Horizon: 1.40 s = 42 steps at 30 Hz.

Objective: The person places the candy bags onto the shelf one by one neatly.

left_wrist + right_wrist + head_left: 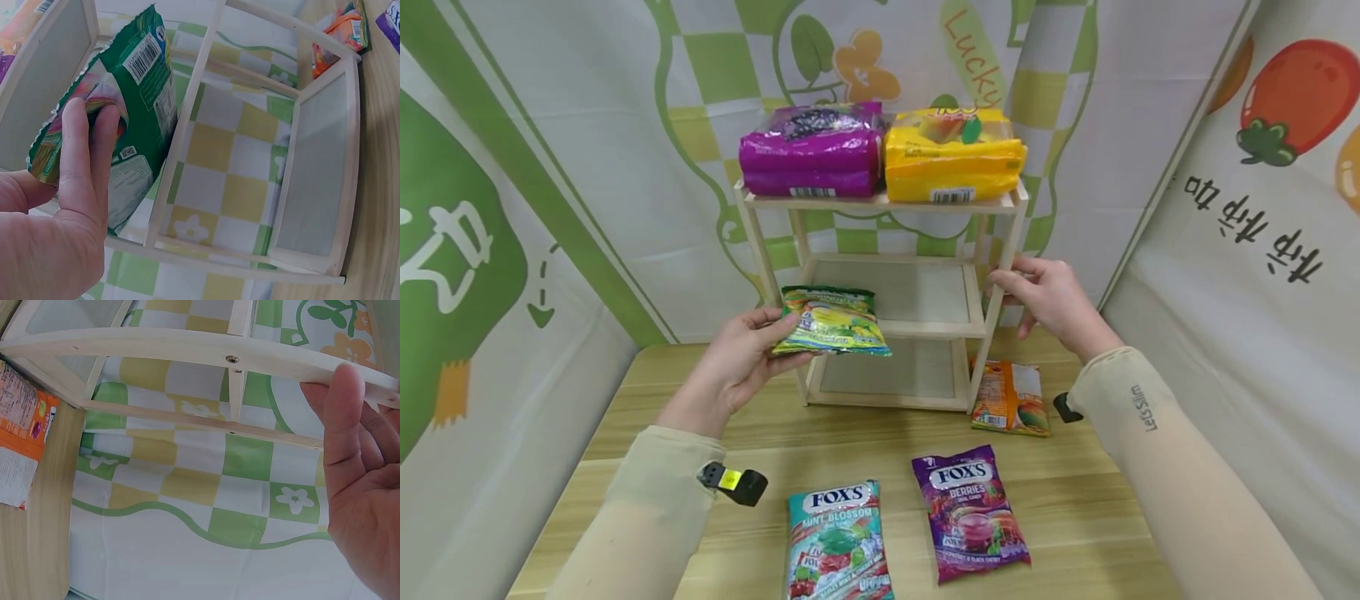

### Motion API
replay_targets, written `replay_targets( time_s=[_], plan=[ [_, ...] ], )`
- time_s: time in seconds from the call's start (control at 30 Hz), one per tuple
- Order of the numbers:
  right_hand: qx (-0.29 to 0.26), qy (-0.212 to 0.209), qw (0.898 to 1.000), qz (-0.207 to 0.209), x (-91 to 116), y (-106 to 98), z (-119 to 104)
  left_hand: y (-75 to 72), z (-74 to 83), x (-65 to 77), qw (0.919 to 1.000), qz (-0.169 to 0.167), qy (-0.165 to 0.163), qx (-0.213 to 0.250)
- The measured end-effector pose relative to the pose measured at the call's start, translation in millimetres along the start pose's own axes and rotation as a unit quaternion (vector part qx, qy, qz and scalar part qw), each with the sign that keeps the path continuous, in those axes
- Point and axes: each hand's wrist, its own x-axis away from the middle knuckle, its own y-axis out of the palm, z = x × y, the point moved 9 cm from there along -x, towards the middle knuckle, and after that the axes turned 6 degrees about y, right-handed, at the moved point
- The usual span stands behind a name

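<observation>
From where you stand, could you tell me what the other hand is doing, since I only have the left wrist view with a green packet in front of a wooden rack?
Observer: The right hand rests with straight fingers against the front right post of the wooden rack, holding nothing.
Operator: Thank you; is anything on the rack?
Observer: Yes, a purple pack and a yellow pack lie side by side on the top shelf.
Operator: And what is on the table?
Observer: A Fox's mint packet and a Fox's berries packet lie nearest the person.
</observation>
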Motion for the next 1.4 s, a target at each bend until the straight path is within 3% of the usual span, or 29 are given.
replay_targets(
  time_s=[0.23, 0.73, 1.4],
  plan=[
    [0.0, -0.001, 1.0, 0.002, -0.3, -0.1, 0.5, 1.0, -0.1, -0.4, 0.9997, 0.003, 0.0, 0.026],
    [0.011, -0.004, 1.0, 0.002, 1.2, -0.5, -2.0, -2.0, -2.0, 1.2, 0.9997, 0.011, 0.002, 0.022],
    [0.007, 0.0, 1.0, 0.002, 1.9, -0.2, -1.4, -5.0, -1.2, 7.0, 0.9985, 0.031, 0.038, 0.023]
  ],
)
